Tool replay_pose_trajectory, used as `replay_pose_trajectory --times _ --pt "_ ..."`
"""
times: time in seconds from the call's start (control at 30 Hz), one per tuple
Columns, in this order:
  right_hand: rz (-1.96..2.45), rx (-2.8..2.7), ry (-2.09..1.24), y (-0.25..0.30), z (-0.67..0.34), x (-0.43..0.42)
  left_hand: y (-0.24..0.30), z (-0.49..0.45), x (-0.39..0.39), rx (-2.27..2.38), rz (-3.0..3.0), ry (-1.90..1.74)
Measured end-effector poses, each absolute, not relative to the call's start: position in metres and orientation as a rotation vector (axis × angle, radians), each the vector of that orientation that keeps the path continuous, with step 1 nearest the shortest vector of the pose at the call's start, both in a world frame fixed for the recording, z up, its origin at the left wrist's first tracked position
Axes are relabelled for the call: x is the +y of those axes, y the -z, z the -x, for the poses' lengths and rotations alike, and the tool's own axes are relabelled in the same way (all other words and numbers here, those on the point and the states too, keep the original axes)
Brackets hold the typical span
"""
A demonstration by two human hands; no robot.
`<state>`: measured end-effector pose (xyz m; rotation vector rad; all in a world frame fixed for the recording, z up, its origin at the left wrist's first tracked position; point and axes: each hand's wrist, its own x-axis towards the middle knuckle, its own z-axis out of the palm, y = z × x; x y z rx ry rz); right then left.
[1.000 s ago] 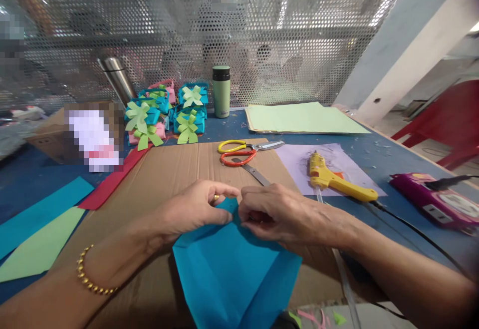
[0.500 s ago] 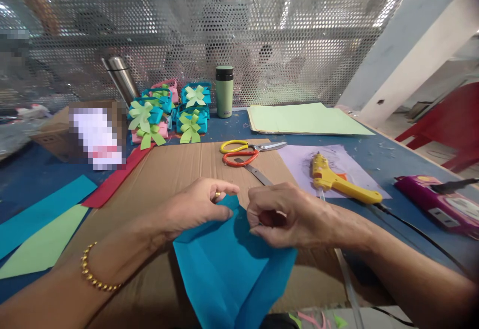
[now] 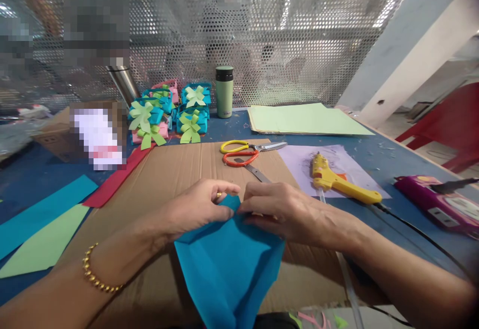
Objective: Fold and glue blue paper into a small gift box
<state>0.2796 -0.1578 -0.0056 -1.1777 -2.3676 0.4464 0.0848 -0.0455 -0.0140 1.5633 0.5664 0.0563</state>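
1. Work surface: a flat sheet of brown corrugated cardboard (image 3: 175, 169) lies over the blue table top (image 3: 374, 157) and carries all the work in hand.

2. Workpiece: a creased sheet of teal-blue paper (image 3: 228, 259) lies at the cardboard's 6 o'clock edge, its near end hanging toward the person. Its far tip stands up between the two hands.

3. Left hand (image 3: 194, 209): pinched onto the far tip of the paper from 9 o'clock, thumb under, forefinger over.

4. Right hand (image 3: 284, 214): meets the same tip from 3 o'clock, fingertips closed on the paper's edge.

5. Step in hand, as judged: a fold is being formed at the far tip, both hands bringing the edges together.

6. Next move, as judged, calls for aligned edges and a firm press along the crease against the cardboard.

7. Tools: a yellow hot-glue gun (image 3: 340, 181) at 2 o'clock; yellow- and orange-handled scissors (image 3: 247, 152) at 12 o'clock, both untouched.
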Motion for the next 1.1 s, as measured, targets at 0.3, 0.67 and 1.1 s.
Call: replay_pose_trajectory --times 0.3,0.67,1.1 --pt "1.120 -2.432 -0.425 0.0119 -0.2791 -0.1558 0.0124 -0.0852 -0.0452 0.499 -1.482 0.007" --pt "1.130 -2.426 -0.382 0.0128 -0.2777 -0.1564 0.0127 -0.0841 -0.0461 0.517 -1.447 -0.006" --pt "1.139 -2.492 -0.347 0.0079 -0.2709 -0.1594 0.0090 -0.0853 -0.0475 0.537 -1.542 -0.006"
